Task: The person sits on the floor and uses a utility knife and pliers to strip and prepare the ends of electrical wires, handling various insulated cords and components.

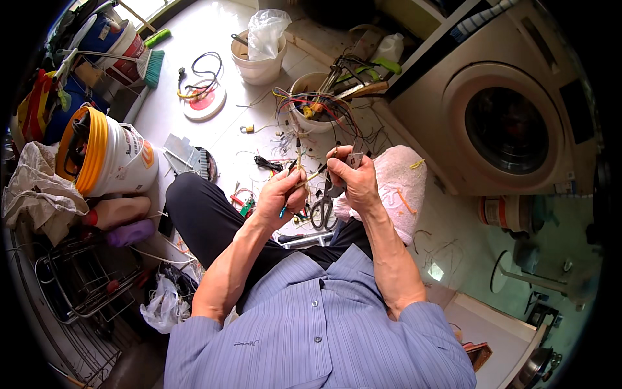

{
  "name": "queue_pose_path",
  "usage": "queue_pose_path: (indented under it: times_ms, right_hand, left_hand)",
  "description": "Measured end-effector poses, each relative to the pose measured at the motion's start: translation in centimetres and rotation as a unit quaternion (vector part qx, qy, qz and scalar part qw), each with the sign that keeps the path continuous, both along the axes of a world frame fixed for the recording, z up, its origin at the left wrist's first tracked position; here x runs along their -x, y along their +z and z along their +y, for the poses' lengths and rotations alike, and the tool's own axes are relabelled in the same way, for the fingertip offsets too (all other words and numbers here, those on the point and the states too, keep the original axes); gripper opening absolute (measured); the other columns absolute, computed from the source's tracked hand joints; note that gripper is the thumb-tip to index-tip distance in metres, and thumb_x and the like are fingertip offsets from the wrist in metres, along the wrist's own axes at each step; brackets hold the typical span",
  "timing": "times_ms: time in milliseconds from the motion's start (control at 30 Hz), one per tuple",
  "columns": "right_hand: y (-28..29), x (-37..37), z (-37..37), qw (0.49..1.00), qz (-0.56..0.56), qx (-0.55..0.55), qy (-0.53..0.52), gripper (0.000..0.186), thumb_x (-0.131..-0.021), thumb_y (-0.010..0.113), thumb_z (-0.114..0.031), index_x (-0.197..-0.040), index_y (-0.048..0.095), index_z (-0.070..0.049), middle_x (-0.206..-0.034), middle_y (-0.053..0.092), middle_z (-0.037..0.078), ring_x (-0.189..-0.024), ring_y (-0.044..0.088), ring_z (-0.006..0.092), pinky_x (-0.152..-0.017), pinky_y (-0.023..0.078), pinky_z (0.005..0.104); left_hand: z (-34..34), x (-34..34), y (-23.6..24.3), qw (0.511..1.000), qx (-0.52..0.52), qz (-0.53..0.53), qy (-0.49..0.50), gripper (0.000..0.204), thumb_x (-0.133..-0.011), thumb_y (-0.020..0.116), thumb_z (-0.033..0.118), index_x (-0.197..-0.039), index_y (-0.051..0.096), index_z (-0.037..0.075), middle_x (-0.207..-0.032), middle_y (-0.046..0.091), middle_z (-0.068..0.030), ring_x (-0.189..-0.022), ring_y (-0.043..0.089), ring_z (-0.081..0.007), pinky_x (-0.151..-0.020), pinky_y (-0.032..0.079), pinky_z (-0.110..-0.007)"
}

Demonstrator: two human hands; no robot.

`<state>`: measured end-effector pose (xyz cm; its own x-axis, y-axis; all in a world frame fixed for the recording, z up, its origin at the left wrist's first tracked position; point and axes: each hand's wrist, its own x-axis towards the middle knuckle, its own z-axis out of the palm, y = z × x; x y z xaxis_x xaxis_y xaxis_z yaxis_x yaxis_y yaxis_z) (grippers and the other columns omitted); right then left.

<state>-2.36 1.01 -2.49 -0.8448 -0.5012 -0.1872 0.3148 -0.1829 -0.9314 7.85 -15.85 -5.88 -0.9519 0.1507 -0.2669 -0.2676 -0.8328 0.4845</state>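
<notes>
My left hand (282, 194) is closed on a thin wire, whose yellowish and black ends stick out between thumb and forefinger. Just to its right, my right hand (353, 175) pinches a dark cable end, with a small grey flat piece (354, 159) showing at its fingers; its kind is unclear. A thin line of wire spans the gap between both hands. Below them, dark-handled scissors (322, 214) lie among wire scraps. A pink towel (395, 188) covers my right knee. Past my hands stands a white bucket (311, 123) with tangled coloured wires and tools.
A washing machine (512, 123) stands at right. At left are a yellow-rimmed white bucket (133, 162) and a wire rack (84, 279). Farther off, a round white lid (204, 104) carries a plugged cable, beside a bucket (259, 68) with a plastic bag. A padlock (247, 129) lies on the floor.
</notes>
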Motion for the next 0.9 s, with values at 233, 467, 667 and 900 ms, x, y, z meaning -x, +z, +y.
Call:
queue_pose_path:
  times_ms: [233, 467, 667, 900]
  right_hand:
    - [-0.9, 0.0, 0.1, 0.999, 0.016, 0.025, 0.012, 0.012, -0.091, 0.070, -0.007, -0.100, 0.067, -0.001, -0.071, 0.060, 0.001, -0.059, 0.051, 0.0076, -0.053, 0.040, 0.0218]
    - [0.1, -1.5, -1.2, 0.985, 0.044, -0.166, -0.023, 0.016, -0.097, 0.064, -0.016, -0.095, 0.067, 0.000, -0.074, 0.067, 0.001, -0.057, 0.052, 0.0044, -0.051, 0.040, 0.0215]
    - [-0.6, -5.5, -2.8, 0.959, 0.109, -0.222, 0.140, 0.022, -0.095, 0.066, -0.020, -0.092, 0.069, 0.002, -0.071, 0.066, 0.003, -0.063, 0.056, 0.0070, -0.057, 0.044, 0.0256]
    - [-2.3, -5.3, -3.7, 0.942, 0.170, -0.242, 0.159, 0.019, -0.087, 0.068, -0.017, -0.092, 0.070, 0.001, -0.070, 0.067, 0.012, -0.063, 0.063, 0.0166, -0.060, 0.049, 0.0333]
  left_hand:
    - [-0.1, 0.0, -0.5, 0.998, 0.064, 0.019, 0.003, 0.023, -0.104, 0.053, 0.031, -0.098, 0.054, 0.009, -0.054, 0.037, 0.0049, -0.044, 0.031, -0.0068, -0.043, 0.024, -0.025]
    - [0.0, 0.7, -1.8, 0.989, -0.037, -0.088, 0.111, 0.025, -0.107, 0.046, 0.029, -0.115, 0.054, 0.006, -0.057, 0.043, 0.0021, -0.048, 0.034, -0.0094, -0.046, 0.028, -0.024]
    - [-0.4, 0.9, -2.8, 0.975, -0.025, -0.110, 0.193, 0.022, -0.107, 0.046, 0.029, -0.113, 0.050, 0.008, -0.062, 0.042, 0.0015, -0.055, 0.037, -0.0099, -0.049, 0.032, -0.025]
    - [-0.2, 1.0, -2.7, 0.968, 0.050, -0.093, 0.229, 0.021, -0.106, 0.048, 0.029, -0.111, 0.053, 0.009, -0.066, 0.046, 0.0021, -0.059, 0.041, -0.0094, -0.051, 0.035, -0.024]
